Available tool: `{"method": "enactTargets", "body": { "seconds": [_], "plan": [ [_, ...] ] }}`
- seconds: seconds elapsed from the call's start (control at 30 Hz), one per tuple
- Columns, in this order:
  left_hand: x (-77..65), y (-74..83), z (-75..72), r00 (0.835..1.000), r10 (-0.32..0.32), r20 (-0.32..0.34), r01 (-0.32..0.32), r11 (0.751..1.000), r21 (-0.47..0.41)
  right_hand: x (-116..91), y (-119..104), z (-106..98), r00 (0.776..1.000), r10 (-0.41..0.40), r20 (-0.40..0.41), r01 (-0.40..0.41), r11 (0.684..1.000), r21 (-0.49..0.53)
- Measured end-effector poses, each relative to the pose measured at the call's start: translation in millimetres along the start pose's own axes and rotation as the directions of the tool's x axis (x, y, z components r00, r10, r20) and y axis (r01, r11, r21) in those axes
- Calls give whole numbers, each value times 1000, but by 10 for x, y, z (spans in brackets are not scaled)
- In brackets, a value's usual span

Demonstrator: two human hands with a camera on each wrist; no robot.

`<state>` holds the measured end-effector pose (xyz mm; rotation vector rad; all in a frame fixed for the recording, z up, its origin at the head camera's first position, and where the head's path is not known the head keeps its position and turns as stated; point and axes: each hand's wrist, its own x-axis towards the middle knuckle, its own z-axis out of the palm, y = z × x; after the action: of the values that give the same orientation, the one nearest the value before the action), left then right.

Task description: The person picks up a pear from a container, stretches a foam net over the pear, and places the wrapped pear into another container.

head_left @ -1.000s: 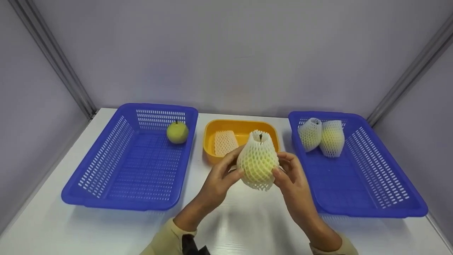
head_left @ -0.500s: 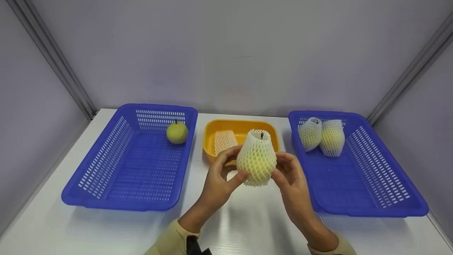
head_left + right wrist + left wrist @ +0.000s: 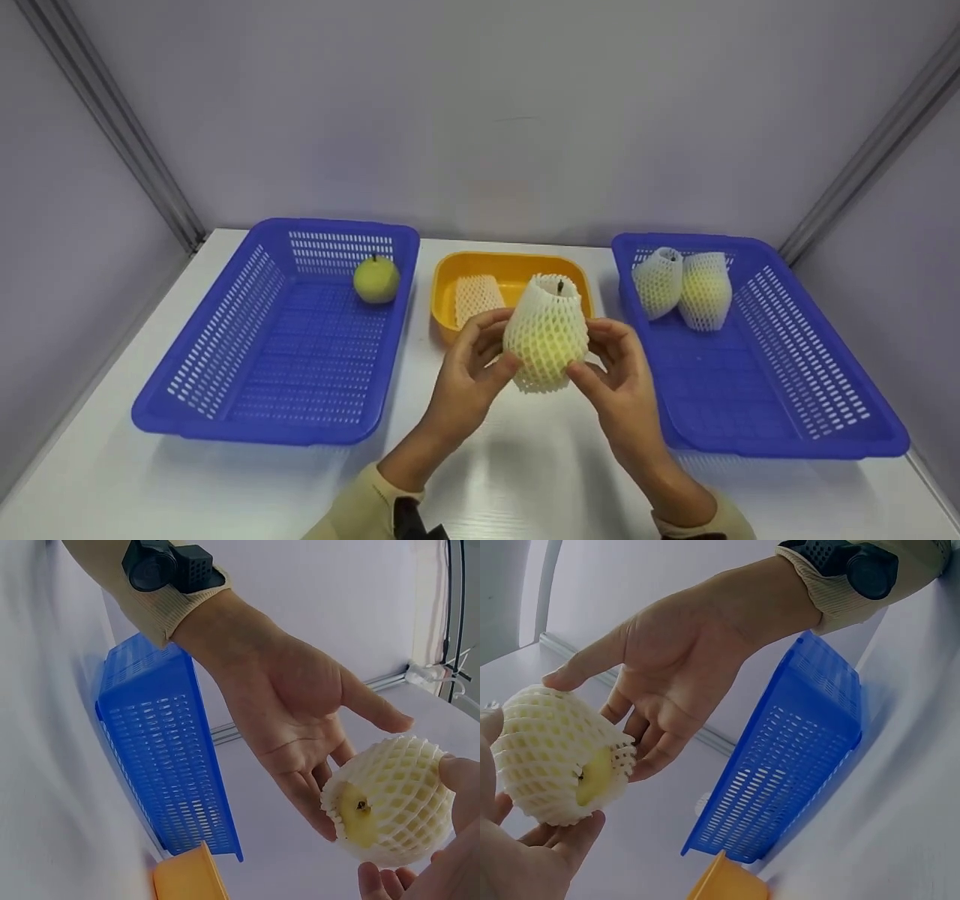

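Observation:
In the head view a yellow-green pear in a white foam net sleeve [image 3: 546, 337] is held up above the white table, stem upward in the sleeve's gathered top. My left hand [image 3: 469, 375] grips its left side, thumb in front and fingers behind. On the other side my right hand [image 3: 619, 375] holds it the same way. From below, the left wrist view shows the pear's bare bottom [image 3: 594, 776] through the sleeve's lower opening. Behind the pear, an orange bin [image 3: 510, 262] contains a flat foam net sleeve [image 3: 477, 296], partly hidden.
The left blue basket [image 3: 274, 433] holds one bare pear [image 3: 376, 280] in its back right corner. At the back left of the right blue basket [image 3: 787, 448], two sleeved pears [image 3: 705, 291] lie side by side. Grey walls [image 3: 495, 150] enclose the table [image 3: 495, 480].
The sleeved pear has tilted a little and its lower sleeve edge sits slightly higher. Both thumbs have shifted slightly on it. The baskets and bin stay put.

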<state>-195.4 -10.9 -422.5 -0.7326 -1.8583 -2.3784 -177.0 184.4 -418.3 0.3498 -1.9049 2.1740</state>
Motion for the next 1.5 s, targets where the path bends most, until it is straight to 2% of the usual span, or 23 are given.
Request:
{"method": "enactTargets", "body": {
  "seconds": [0.17, 0.33, 0.4, 0.53, 0.63, 0.7, 0.83, 0.93, 1.1, 1.2, 1.3, 1.5],
  "plan": [
    [12, 19, -5, 996, 44, -82, -43, 999, 13, 16, 18, -38, 999, -25, -46, 26, 999, 25],
    [27, 20, -16, 994, 49, -102, -47, 999, 22, 14, 11, -51, 998, -62, -2, 62, 998, 9],
    [27, 23, -24, 997, 35, -70, -35, 999, 12, 7, 6, -45, 996, -80, 26, 80, 997, 13],
    [23, 29, -43, 998, -11, 54, 12, 1000, -10, -7, -3, -30, 995, -86, 56, 85, 996, 27],
    [22, 33, -51, 991, -43, 126, 45, 999, -11, -4, -9, -23, 998, -51, 39, 50, 999, 9],
    [19, 36, -56, 989, -57, 137, 59, 998, -12, 3, -10, -20, 1000, -16, 20, 17, 1000, -6],
    [20, 47, -59, 993, -57, 100, 57, 998, 9, 22, -3, -29, 999, 28, -15, -28, 1000, 4],
    [23, 58, -59, 998, -48, 42, 46, 998, 31, 29, 4, -45, 999, 19, -30, -18, 1000, 12],
    [28, 47, -54, 999, -28, -37, 29, 1000, 13, 12, -1, -50, 999, -26, 20, 26, 1000, -9],
    [21, 32, -48, 999, -22, -48, 22, 1000, 4, -1, -6, -35, 998, -27, 64, 28, 999, -18],
    [10, 20, -38, 1000, -25, -16, 25, 1000, 13, -5, -6, -21, 996, -12, 85, 14, 1000, -14],
    [-10, 3, -21, 988, -90, 125, 88, 996, 20, 7, -2, -23, 994, 11, 112, -7, 999, -35]
  ]
}}
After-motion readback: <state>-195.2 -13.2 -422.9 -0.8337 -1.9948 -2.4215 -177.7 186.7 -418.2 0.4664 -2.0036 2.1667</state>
